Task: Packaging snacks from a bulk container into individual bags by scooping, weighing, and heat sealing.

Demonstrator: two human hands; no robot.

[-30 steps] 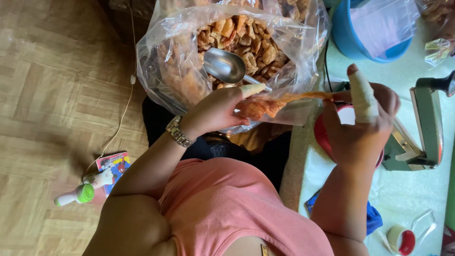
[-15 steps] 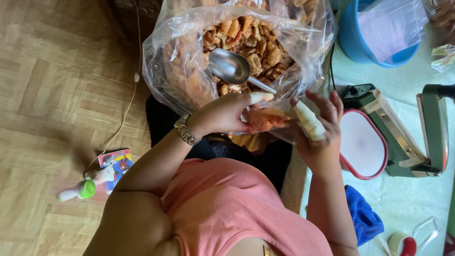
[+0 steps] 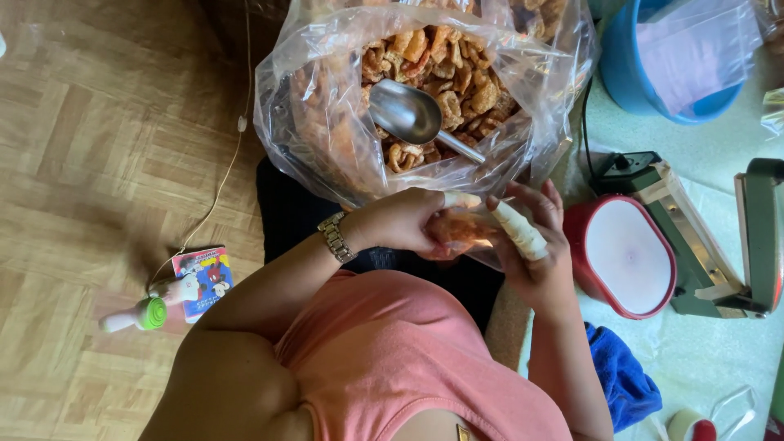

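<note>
The left hand (image 3: 404, 220) is closed around a small clear bag (image 3: 465, 231) packed with orange-red fried snack pieces, its taped finger lying along the top. The right hand (image 3: 535, 249) meets it from the other side, fingers curled onto the same little bag, with a taped finger (image 3: 516, 229) laid across the bag's mouth. So the small bag sits pinched between both hands, held in the air just in front of the person's chest and just below the big bag.

This looks like the closing step: the portion is in, and the hands appear to be gathering or twisting the open neck. The next move would call for a firm pinch on the neck so nothing spills, and a level carry to the right.

Just above the hands stands the big clear bag (image 3: 318, 131) full of the same snacks, a metal scoop (image 3: 408, 113) resting in it. To the right, on the table (image 3: 710, 359), sits a red-rimmed scale (image 3: 625, 255) beside a green sealing machine (image 3: 735, 245); a blue tub (image 3: 645, 90) stands further back and a blue cloth (image 3: 625, 380) lies nearer.
</note>
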